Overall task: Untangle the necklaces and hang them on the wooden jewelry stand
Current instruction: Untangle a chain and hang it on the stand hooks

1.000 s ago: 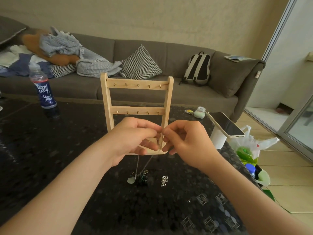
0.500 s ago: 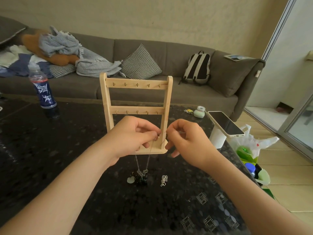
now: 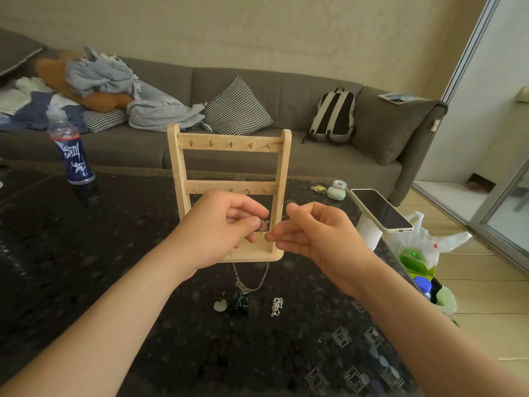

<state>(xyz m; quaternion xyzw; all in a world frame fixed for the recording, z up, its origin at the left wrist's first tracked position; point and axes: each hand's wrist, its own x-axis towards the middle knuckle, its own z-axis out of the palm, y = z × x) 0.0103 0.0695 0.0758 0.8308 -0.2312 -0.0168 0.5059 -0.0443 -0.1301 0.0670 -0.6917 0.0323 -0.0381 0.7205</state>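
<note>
The wooden jewelry stand (image 3: 229,144) stands upright on the dark table (image 3: 86,267), with two rows of small hooks, all bare. In front of its base, my left hand (image 3: 217,230) pinches the top of a silver chain necklace (image 3: 252,282), whose loop hangs below the hands with a small pendant just above the table. My right hand (image 3: 309,233) pinches the other end of that chain close to the left fingertips. On the table under the loop lie a pale green pendant (image 3: 220,306), a dark green tangled necklace (image 3: 238,303) and a small silver chain heap (image 3: 276,306).
A blue drink bottle (image 3: 71,150) stands at the back left of the table. A phone on a white holder (image 3: 380,210) sits at the right edge, with a small green case (image 3: 336,191) behind it. A grey sofa (image 3: 286,96) lies beyond; bags sit on the floor at right.
Both hands have risen a little and the right has drawn slightly apart from the left. The silver chain's loop and pendant have lifted off the heap on the table.
</note>
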